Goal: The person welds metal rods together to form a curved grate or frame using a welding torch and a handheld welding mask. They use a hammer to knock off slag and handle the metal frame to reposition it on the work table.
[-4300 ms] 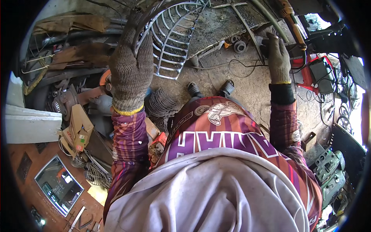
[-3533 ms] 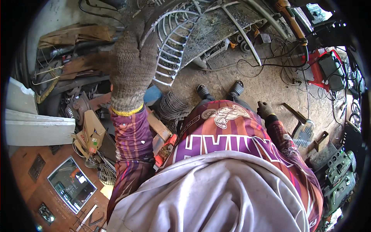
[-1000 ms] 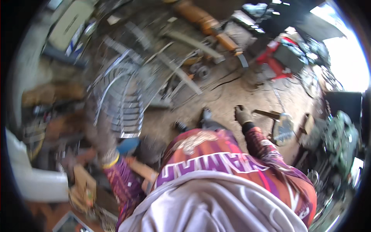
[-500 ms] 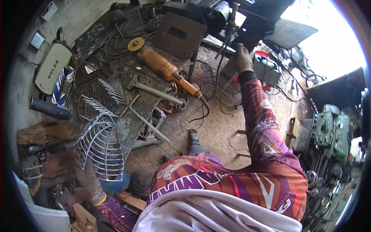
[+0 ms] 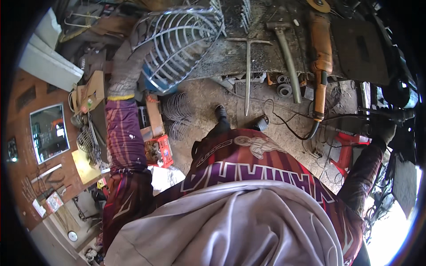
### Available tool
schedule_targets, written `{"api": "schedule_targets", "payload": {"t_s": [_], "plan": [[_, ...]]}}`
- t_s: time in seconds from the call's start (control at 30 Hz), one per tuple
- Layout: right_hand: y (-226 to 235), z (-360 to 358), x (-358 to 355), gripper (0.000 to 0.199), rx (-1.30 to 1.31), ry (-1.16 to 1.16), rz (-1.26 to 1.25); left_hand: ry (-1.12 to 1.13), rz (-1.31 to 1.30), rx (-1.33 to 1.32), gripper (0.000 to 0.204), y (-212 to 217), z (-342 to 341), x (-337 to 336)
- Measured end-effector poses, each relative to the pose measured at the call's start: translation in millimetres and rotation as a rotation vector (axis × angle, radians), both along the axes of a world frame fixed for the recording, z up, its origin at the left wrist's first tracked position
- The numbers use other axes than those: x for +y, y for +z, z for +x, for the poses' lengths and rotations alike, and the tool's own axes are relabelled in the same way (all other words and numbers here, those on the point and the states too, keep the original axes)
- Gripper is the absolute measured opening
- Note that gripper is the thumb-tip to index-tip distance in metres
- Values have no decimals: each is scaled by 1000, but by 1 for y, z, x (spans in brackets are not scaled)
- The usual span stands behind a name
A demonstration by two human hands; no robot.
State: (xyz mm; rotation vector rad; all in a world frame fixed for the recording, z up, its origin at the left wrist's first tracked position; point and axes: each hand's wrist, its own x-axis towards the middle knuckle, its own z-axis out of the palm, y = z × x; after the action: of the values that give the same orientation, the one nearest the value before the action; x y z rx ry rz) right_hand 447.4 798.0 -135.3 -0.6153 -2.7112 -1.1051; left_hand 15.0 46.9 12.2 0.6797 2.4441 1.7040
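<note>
Left hand (image 5: 126, 73) (grey knit glove) grips the rim of the domed wire fan guard (image 5: 179, 42), which rests tilted on the workbench (image 5: 266, 62) edge. Right hand (image 5: 385, 128) closed around a dark rod (image 5: 381, 114); orange angle grinder (image 5: 320, 48) lies nearby.

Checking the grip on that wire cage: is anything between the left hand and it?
Nothing visible. The gloved left hand lies right against the rim of the wire cage, which rests tilted at the edge of the dirty workbench. A blue object sits just below the cage, not between them.
</note>
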Motion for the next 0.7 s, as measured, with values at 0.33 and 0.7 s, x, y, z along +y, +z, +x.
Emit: {"api": "schedule_targets", "payload": {"t_s": [0.33,0.7], "plan": [[50,74,-1,23,701,51,-514,22,-209,18,50,9,0,10],[57,61,-352,25,1575,-520,-1429,-300,-311,107,48,22,-15,15]]}}
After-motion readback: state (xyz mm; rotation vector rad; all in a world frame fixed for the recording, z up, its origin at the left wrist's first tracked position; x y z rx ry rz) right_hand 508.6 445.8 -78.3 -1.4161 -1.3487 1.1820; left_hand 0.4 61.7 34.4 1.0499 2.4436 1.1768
